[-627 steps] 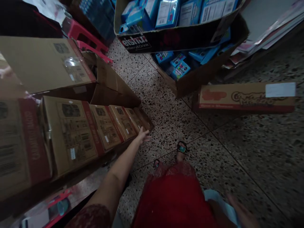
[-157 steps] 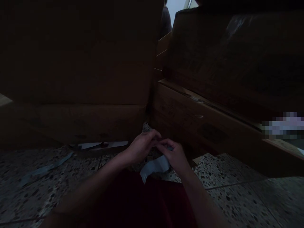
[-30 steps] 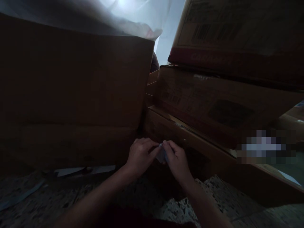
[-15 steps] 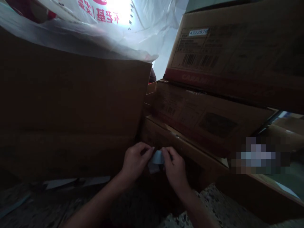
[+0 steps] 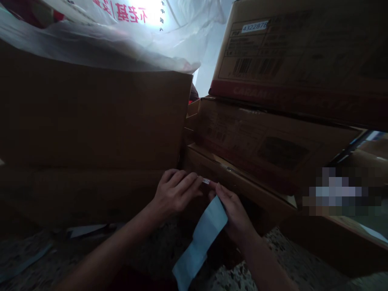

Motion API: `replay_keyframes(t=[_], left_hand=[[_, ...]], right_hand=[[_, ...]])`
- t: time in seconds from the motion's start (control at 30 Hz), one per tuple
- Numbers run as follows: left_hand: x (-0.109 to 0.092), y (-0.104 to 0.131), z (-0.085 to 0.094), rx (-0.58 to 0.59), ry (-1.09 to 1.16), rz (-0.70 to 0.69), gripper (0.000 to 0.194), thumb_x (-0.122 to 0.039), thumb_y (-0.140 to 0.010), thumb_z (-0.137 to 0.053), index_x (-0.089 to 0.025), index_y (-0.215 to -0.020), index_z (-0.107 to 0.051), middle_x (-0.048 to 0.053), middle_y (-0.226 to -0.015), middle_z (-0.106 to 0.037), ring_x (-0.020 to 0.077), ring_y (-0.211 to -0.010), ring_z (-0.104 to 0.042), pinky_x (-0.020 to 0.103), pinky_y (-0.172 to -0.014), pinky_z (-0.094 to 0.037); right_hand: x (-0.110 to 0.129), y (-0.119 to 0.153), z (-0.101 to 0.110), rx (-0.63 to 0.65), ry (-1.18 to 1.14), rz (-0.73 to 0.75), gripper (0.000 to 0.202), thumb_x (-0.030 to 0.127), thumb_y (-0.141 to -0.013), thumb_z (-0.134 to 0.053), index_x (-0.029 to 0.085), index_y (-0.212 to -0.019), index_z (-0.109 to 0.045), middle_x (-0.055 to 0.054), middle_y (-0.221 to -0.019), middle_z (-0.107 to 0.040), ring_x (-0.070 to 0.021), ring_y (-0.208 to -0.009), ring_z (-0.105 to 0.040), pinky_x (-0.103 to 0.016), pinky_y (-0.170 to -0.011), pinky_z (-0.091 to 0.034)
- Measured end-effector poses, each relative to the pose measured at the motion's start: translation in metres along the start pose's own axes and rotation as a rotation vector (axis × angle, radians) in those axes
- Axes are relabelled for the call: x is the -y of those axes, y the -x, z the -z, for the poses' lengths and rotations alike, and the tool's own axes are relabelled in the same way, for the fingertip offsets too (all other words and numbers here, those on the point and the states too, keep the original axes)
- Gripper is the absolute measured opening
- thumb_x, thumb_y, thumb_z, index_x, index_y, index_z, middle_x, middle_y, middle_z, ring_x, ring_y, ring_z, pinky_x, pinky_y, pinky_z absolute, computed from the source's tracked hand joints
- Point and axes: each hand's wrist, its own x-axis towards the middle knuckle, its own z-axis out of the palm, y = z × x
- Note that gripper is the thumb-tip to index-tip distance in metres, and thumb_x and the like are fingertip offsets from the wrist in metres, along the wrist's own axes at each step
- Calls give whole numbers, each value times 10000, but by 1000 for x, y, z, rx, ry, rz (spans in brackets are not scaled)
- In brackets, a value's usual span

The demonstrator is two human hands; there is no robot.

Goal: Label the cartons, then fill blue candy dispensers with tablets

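Two bare hands meet low in the middle of the view, in front of stacked cardboard boxes. The right hand (image 5: 235,210) is closed on a light blue strip (image 5: 201,240), pinching its upper end between thumb and fingers while the rest hangs down towards the speckled floor (image 5: 236,279), bent and slightly curled. The left hand (image 5: 177,192) has its fingers bent and close together, their tips at a small white label (image 5: 206,181) with dark print, which lies between the two hands; whether that hand grips the label cannot be told. On the left side of the view stands a large plain box (image 5: 91,117), with a clear printed plastic bag (image 5: 130,44) over its top. On the right, a top box (image 5: 291,60) with barcodes, a red band and a number sticker (image 5: 255,26) rests on a middle box (image 5: 260,141), and a bottom box (image 5: 273,200) lies beneath that. A thin pale strip (image 5: 28,264) lies on the floor at the far left, near some white paper (image 5: 86,230) by the plain box.
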Motion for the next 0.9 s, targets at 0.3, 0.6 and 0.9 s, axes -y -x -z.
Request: replay_keyframes(t=[0.3,0.6,0.9], left_hand=[[-5,-28,-11,254,1189,1178,216,-355,-718,-659,-147,-772,-641,23,-729,-642,127,-671,-575,231,-612,-452],[39,-79,-41,-77,921,948,138,-275,-783,-550,-166,-705,-581,-29,-627,-534,92,-606,-485,197,-561,-383],[76,-137,-88,-174,916,848,116,-212,-833,-447,-186,-720,-450,-32,-657,-475,98,-610,-485,205,-549,-368]], right_hand=[[10,-4,-2,-8,235,150,429,517,-794,-599,158,-1018,-669,55,-568,-462,-60,-468,-387,-183,-444,-316],[65,-31,-8,-323,1249,854,335,378,-902,-468,180,-1089,-663,-77,-1060,-695,-193,-953,-641,-285,-822,-461],[103,-81,-19,-539,2291,1010,353,245,-969,-310,208,-1249,-521,-45,-848,-658,-128,-666,-606,-273,-485,-239]])
